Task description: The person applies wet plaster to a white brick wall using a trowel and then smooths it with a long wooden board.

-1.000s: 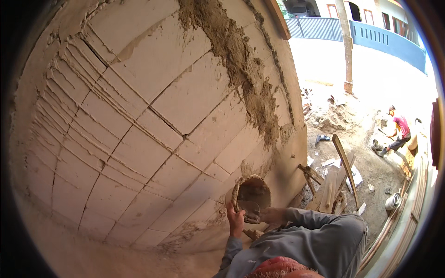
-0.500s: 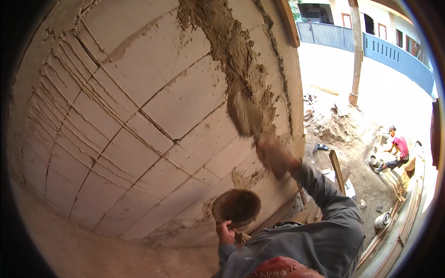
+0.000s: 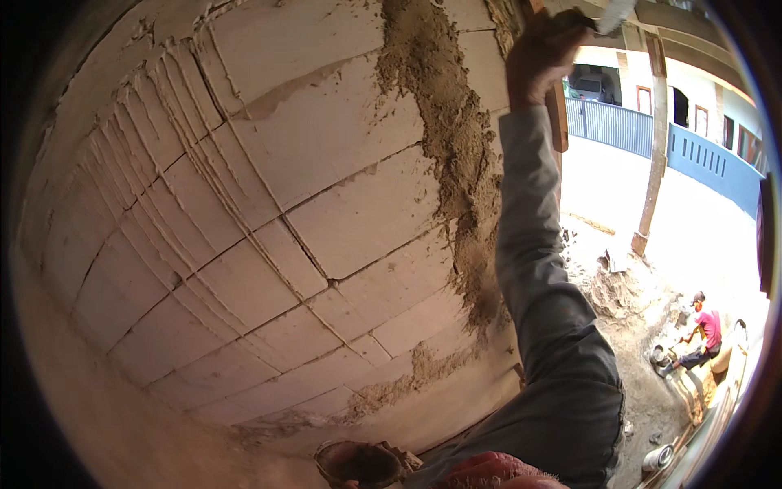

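Observation:
My right hand (image 3: 544, 59) is raised high at the top edge of the wall, fingers closed round the handle of a trowel (image 3: 617, 14). The trowel's blade points up and right and is partly cut off by the frame. Below, at the lower edge, is a round dark mortar bowl (image 3: 322, 466). My left hand (image 3: 351, 484) grips its near rim; only a bit of a finger shows. A rough band of wet grey-brown mortar (image 3: 446, 106) runs down the right part of the pale block wall (image 3: 342, 122), left of my raised arm.
Thin mortar ridges (image 3: 220, 191) streak the wall's left side. A wooden post (image 3: 652, 163) stands outside at right, before a blue fence (image 3: 709, 167). A co-worker in a red shirt (image 3: 710, 328) sits on the ground, near a white bucket (image 3: 657, 458).
My right hand has gone from the lower mortar band up to the top of the wall with the trowel. The bowl has shifted down and left in view.

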A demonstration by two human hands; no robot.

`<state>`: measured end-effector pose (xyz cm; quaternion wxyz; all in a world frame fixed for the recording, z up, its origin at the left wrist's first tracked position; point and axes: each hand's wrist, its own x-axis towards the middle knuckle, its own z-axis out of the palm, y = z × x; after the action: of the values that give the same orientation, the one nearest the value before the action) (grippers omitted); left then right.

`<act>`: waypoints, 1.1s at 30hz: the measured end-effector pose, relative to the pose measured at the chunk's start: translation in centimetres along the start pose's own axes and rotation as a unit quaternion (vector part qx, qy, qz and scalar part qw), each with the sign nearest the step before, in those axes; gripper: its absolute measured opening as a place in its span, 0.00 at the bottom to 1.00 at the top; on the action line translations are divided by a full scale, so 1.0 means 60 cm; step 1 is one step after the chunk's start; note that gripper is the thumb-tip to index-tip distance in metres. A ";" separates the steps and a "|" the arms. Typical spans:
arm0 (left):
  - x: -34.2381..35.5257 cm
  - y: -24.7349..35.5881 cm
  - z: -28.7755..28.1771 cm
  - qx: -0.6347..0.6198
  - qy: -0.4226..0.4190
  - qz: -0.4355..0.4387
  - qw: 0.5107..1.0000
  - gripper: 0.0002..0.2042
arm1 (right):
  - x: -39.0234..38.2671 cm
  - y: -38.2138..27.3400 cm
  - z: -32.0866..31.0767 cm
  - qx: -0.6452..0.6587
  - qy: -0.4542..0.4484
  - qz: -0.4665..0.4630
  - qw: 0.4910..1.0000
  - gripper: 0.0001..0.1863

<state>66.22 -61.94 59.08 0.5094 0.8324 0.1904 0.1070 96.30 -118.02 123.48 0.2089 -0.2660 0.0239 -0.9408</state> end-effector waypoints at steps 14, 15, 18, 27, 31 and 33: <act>-0.037 -0.024 -0.021 0.113 0.069 0.291 0.947 0.20 | -0.374 -0.234 -0.624 0.342 -0.815 0.364 0.294 0.18; 0.009 0.055 0.001 0.137 0.012 0.382 0.914 0.17 | -0.371 -0.215 -0.677 0.279 -0.878 0.274 0.277 0.18; 0.004 0.082 0.033 -0.296 0.024 -0.037 0.954 0.26 | -0.470 -0.261 -0.831 0.327 -0.931 0.056 0.154 0.17; 0.007 0.098 0.140 -0.009 0.084 0.077 0.993 0.34 | -0.526 -0.306 -1.039 0.254 -0.961 0.064 0.092 0.16; -0.012 0.135 0.129 -0.017 0.050 0.069 0.996 0.34 | -0.551 -0.256 -1.122 0.457 -0.872 0.149 0.097 0.21; -0.024 0.111 0.128 -0.023 0.070 0.077 0.994 0.35 | -0.547 -0.271 -1.138 0.476 -0.856 0.198 0.038 0.21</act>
<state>69.18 -71.48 61.51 0.5041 0.8232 0.1582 0.2080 80.58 -94.43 51.35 0.3416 -0.7109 -0.5732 0.2222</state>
